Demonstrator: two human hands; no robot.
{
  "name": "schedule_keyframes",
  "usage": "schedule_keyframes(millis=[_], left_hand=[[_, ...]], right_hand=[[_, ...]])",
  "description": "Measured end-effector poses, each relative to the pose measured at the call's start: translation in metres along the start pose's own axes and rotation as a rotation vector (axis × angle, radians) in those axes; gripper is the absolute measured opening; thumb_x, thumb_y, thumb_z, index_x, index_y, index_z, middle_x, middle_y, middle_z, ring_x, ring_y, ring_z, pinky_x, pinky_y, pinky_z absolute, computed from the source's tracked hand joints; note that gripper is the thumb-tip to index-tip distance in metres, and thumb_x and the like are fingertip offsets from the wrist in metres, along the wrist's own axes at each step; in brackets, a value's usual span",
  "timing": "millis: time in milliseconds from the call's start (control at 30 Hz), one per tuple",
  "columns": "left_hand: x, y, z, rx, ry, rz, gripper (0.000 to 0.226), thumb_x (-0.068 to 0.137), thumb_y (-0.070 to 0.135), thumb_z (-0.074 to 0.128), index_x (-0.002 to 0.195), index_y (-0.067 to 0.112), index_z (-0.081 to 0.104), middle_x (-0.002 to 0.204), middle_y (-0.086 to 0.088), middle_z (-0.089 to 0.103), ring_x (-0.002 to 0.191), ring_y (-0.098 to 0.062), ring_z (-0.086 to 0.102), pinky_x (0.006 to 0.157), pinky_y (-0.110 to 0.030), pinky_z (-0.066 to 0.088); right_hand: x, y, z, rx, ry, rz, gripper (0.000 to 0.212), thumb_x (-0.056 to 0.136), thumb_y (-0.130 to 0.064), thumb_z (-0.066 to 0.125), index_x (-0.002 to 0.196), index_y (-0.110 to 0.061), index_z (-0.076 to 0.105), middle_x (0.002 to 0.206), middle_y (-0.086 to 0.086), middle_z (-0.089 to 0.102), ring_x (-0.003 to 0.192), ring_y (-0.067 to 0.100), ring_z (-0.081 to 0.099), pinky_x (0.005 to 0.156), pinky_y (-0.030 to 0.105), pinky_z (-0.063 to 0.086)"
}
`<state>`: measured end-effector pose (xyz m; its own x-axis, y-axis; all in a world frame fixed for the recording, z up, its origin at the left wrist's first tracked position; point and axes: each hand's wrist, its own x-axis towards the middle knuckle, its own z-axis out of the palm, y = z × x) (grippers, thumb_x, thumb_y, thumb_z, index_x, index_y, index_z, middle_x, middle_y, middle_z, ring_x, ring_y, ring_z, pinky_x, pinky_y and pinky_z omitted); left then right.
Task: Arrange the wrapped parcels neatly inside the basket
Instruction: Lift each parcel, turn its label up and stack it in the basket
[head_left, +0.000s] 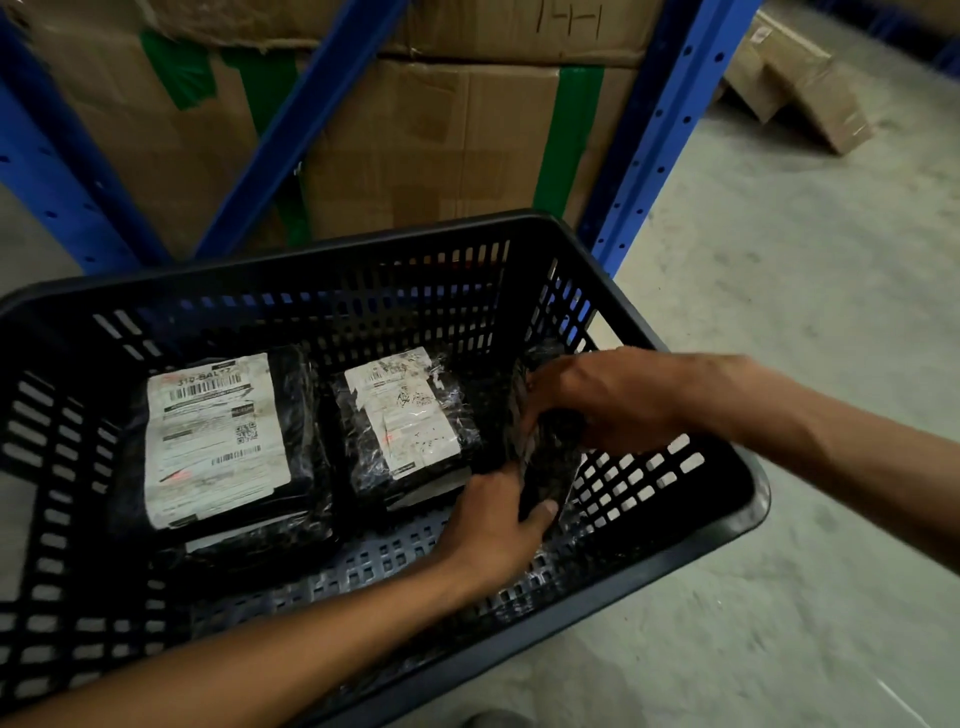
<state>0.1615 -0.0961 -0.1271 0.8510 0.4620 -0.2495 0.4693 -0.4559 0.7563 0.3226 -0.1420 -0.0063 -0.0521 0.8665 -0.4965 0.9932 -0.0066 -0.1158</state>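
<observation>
A black slotted plastic basket (675, 551) stands on the concrete floor below me. Inside it lie two black wrapped parcels with white shipping labels: a large parcel (218, 441) on the left and a smaller parcel (405, 421) in the middle, each flat with its label up and resting on another package. A third black parcel (550, 457) stands on edge at the basket's right side. My left hand (488, 530) grips its near lower end. My right hand (608, 400) holds its upper part from above.
Blue metal shelving uprights (660, 130) rise just behind the basket, holding large cardboard boxes (431, 150) with green tape. More cardboard boxes (800, 83) lie on the floor at the far right. Bare concrete floor (810, 322) spreads to the right of the basket.
</observation>
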Motion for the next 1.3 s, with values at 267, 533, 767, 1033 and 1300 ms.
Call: schedule_keyframes(millis=[267, 533, 767, 1033, 1300], left_hand=[[-0.038, -0.001, -0.103, -0.442, 0.077, -0.047, 0.035, 0.080, 0.053, 0.062, 0.090, 0.021, 0.071, 0.081, 0.003, 0.075, 0.069, 0.001, 0.067, 0.058, -0.009, 0.045], [-0.040, -0.011, -0.140, -0.994, 0.202, -0.225, 0.054, 0.067, 0.031, 0.086, 0.117, 0.020, 0.068, 0.103, -0.005, 0.079, 0.083, -0.017, 0.076, 0.070, -0.032, 0.061], [-0.026, -0.005, -0.125, -0.926, 0.410, -0.427, 0.069, 0.081, 0.011, 0.079, 0.143, 0.011, 0.049, 0.114, -0.009, 0.074, 0.100, -0.024, 0.073, 0.093, -0.043, 0.057], [-0.014, -0.004, -0.103, -0.859, 0.672, -0.510, 0.014, 0.089, 0.040, 0.068, 0.077, 0.033, 0.067, 0.074, 0.017, 0.068, 0.068, 0.004, 0.057, 0.055, -0.016, 0.040], [-0.011, -0.001, -0.092, -0.545, 0.522, -0.377, 0.069, 0.100, 0.027, 0.052, 0.160, 0.020, 0.018, 0.156, 0.001, 0.042, 0.140, -0.017, 0.044, 0.116, -0.029, 0.035]], right_hand=[[-0.018, 0.016, -0.048, 0.890, 0.051, 0.029, 0.039, 0.094, -0.014, 0.065, 0.130, -0.026, 0.056, 0.104, 0.003, 0.076, 0.091, 0.020, 0.071, 0.082, 0.036, 0.057], [0.016, 0.011, -0.025, 1.621, 0.348, 0.446, 0.041, 0.088, -0.047, 0.067, 0.104, -0.010, 0.072, 0.099, 0.012, 0.079, 0.082, 0.027, 0.076, 0.073, 0.038, 0.063], [0.051, -0.008, 0.007, 1.958, 0.327, 0.671, 0.031, 0.088, -0.044, 0.066, 0.084, -0.013, 0.071, 0.076, 0.009, 0.079, 0.065, 0.025, 0.075, 0.065, 0.035, 0.060], [0.056, -0.016, 0.036, 1.949, 0.485, 0.402, 0.027, 0.086, -0.026, 0.074, 0.112, -0.026, 0.068, 0.102, 0.008, 0.080, 0.089, 0.028, 0.077, 0.062, 0.042, 0.063], [0.080, -0.034, 0.051, 1.815, 0.567, 0.447, 0.022, 0.102, -0.023, 0.051, 0.119, -0.021, 0.065, 0.102, 0.003, 0.080, 0.090, 0.022, 0.077, 0.062, 0.035, 0.063]])
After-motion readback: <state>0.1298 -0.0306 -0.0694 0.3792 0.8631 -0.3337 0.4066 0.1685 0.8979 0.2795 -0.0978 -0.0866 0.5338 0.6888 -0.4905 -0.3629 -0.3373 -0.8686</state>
